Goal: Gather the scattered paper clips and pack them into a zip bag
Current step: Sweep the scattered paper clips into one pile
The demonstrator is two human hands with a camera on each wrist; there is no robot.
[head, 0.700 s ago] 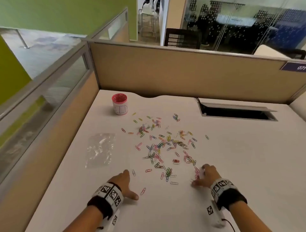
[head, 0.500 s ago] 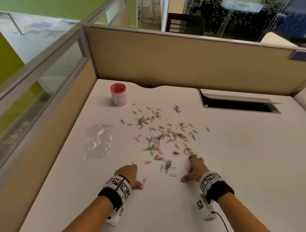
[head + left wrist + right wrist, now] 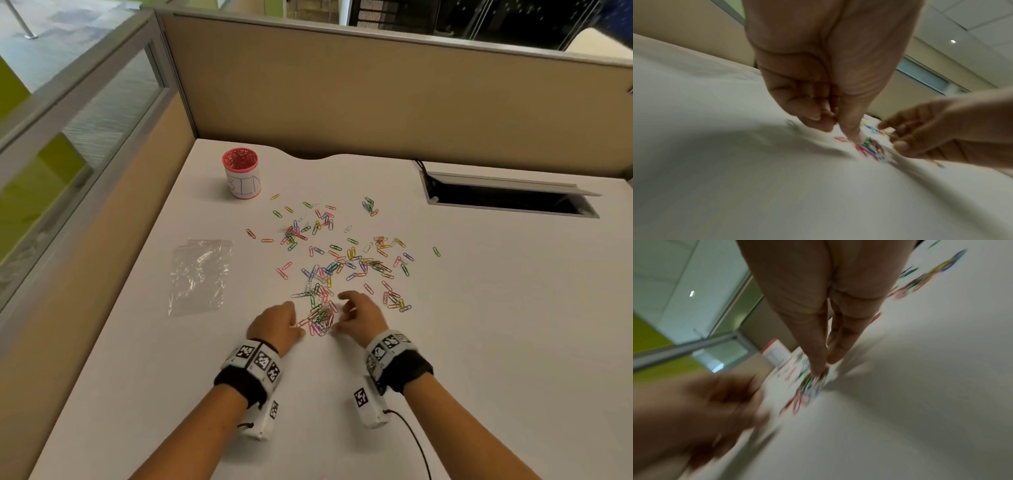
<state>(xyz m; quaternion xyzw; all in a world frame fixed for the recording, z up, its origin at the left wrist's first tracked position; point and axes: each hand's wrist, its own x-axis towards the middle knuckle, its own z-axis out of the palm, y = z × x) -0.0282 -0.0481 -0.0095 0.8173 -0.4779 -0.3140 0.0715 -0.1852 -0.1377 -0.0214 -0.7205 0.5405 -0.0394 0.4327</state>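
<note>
First, look far left and find the bag (image 3: pixel 200 275), flat on the table (image 3: pixel 479 325), well apart from the clips (image 3: pixel 342 253). Left there on its own, likely to keep clear of the sweeping. Looks empty, and not yet picked up. Next, spot the cup (image 3: pixel 241 178) at the back, upright, just beside the far clips. Not needed for this job, by the look of it.

Then come to the left hand (image 3: pixel 274 323), low on the table. Fingers (image 3: pixel 797 105) curled in, holding nothing to be seen, thumb (image 3: pixel 853 129) poking down at the table right beside a small heap (image 3: pixel 320 318). Held like that to push clips sideways, most likely. Between both hands, see the heap, tight and mixed in colour. Made so as to grab many clips in one go, probably, not one by one.

Now move on to the right hand (image 3: pixel 363 315), on the other side of the heap. Fingers (image 3: pixel 906 119) apart and loose, gripping nothing, tips near the clips. Set like a wall, likely to hem the heap in. Past it and behind it, find most clips spread wide over the table. Lots of gathering to do yet, and no packing begun. Last, far right at the back, note the dark slot (image 3: pixel 510 198), well apart from the clips.
</note>
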